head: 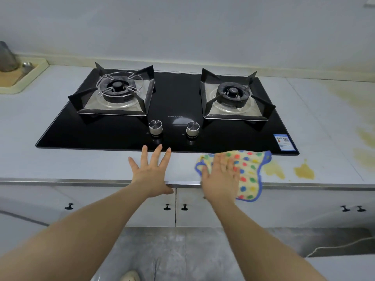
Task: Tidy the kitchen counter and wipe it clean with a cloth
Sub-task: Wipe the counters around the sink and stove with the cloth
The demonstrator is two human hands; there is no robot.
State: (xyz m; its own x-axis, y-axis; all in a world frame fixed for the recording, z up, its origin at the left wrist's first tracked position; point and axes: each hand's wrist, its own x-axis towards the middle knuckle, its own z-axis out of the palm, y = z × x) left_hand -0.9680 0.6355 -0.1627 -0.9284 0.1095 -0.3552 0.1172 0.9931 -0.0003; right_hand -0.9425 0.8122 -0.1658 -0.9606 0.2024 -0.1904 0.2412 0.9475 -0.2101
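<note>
- The polka-dot cloth point(250, 177) lies on the counter point(81, 165) just in front of the gas hob's point(176, 102) right end. One corner hangs over the front edge, so a stroke pulled toward the body could drag it to the floor.
- The right hand point(221, 175) presses flat on the cloth with straight fingers and grips nothing. Under a flat palm the cloth may bunch or skid instead of scrubbing.
- The left hand point(151, 171) rests released and spread on the counter, its fingertips at the hob's front edge. Weight leaned on it could smear the glass.
- Yellow stains point(304, 171) sit just right of the cloth, and a light pass would probably spread them.
- The hob sticker point(286, 142) might lift if the cloth snags it.
- The two knobs point(155, 126) are farther back, and a careless sweep could turn one.
</note>
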